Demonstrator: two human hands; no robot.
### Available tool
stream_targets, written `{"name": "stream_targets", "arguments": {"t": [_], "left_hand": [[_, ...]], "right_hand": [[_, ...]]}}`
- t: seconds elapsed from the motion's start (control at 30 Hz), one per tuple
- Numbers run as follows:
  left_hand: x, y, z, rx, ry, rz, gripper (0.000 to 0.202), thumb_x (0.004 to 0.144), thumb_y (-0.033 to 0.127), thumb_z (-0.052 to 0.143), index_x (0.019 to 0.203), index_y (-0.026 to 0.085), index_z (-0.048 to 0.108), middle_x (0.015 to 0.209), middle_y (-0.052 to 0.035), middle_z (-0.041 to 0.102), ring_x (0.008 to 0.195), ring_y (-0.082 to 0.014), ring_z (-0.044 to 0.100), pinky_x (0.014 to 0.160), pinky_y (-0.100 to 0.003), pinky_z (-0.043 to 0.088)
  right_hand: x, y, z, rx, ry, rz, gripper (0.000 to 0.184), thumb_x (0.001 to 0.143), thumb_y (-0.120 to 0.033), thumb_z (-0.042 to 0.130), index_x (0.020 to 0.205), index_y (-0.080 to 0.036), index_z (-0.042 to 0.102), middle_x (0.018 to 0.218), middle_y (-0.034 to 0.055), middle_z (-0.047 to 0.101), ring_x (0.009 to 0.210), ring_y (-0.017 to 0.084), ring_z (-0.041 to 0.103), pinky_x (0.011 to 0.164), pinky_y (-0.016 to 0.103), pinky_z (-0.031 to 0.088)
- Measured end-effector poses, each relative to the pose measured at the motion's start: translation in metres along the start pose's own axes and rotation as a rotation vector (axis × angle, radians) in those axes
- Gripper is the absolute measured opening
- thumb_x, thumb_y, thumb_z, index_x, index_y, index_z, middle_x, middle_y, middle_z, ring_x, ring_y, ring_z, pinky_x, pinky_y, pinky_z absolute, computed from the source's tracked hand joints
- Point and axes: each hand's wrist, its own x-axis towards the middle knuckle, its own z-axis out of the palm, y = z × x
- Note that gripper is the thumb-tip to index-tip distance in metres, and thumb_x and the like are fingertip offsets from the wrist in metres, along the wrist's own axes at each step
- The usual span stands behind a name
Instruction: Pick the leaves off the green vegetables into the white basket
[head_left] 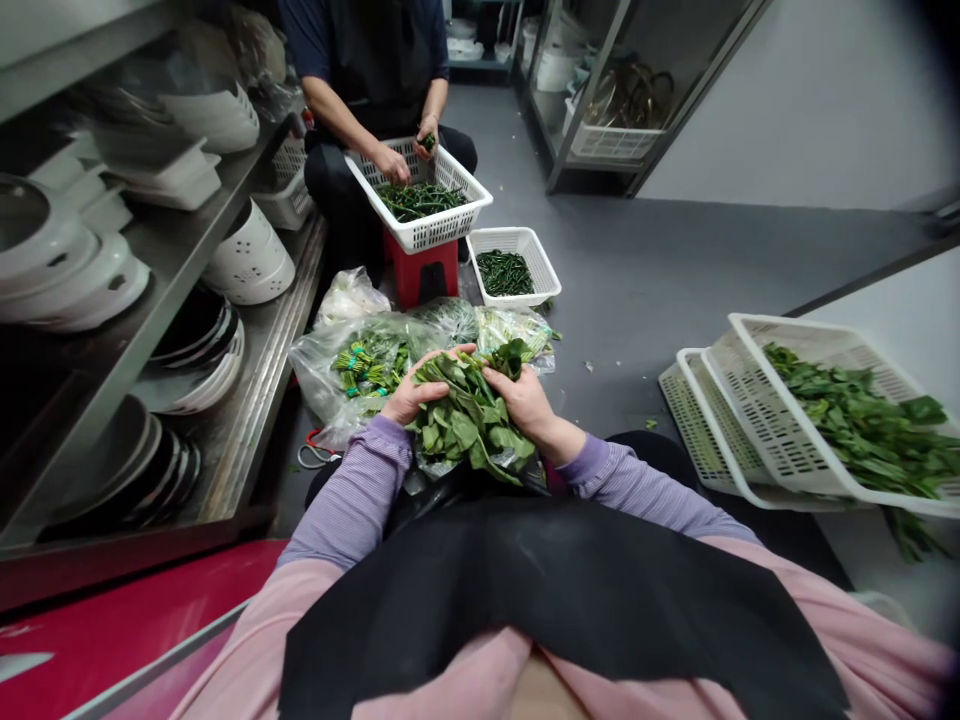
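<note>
A bunch of leafy greens (469, 420) lies across my lap, gripped from both sides. My left hand (415, 390) curls over its stem end on the left. My right hand (525, 400) clasps the leaves on the right. Just beyond my hands lies a clear plastic bag (360, 365) holding more banded bunches of greens.
Another person sits opposite with hands in a white basket of green stems (420, 195) on a red stool (424, 275). A smaller basket (514, 265) stands on the floor. Stacked white baskets with leaves (825, 410) sit at right. Shelves of dishes (150, 300) line the left. Scissors (315, 452) lie on the floor.
</note>
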Motion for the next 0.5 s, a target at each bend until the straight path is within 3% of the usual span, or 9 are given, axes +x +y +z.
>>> {"name": "stream_targets", "arguments": {"t": [0.3, 0.4, 0.5], "left_hand": [[0.000, 0.010, -0.007, 0.060, 0.008, 0.085, 0.045, 0.051, 0.032, 0.079, 0.089, 0.016, 0.061, 0.114, -0.0103, 0.058, 0.104, -0.0271, 0.057, 0.090, -0.038, 0.045], [0.001, 0.012, -0.009, 0.127, -0.005, 0.109, 0.045, 0.050, 0.033, 0.080, 0.087, 0.016, 0.062, 0.110, -0.0108, 0.059, 0.104, -0.0269, 0.056, 0.091, -0.037, 0.043], [0.001, 0.013, -0.010, 0.190, -0.078, 0.099, 0.045, 0.050, 0.034, 0.080, 0.086, 0.014, 0.063, 0.106, -0.0122, 0.060, 0.106, -0.0284, 0.055, 0.093, -0.039, 0.041]], "right_hand": [[-0.013, -0.003, 0.015, 0.029, 0.115, -0.077, 0.026, 0.074, -0.043, 0.062, 0.079, -0.018, 0.068, 0.085, 0.0045, 0.070, 0.082, 0.018, 0.062, 0.085, 0.033, 0.046], [-0.015, -0.006, 0.011, -0.060, 0.004, -0.163, 0.025, 0.068, -0.039, 0.069, 0.082, -0.018, 0.068, 0.088, 0.0035, 0.068, 0.086, 0.017, 0.060, 0.088, 0.032, 0.044], [-0.010, -0.010, 0.006, -0.090, -0.181, -0.057, 0.030, 0.060, -0.036, 0.075, 0.082, -0.016, 0.067, 0.080, 0.0019, 0.067, 0.076, 0.016, 0.059, 0.078, 0.031, 0.047]]}}
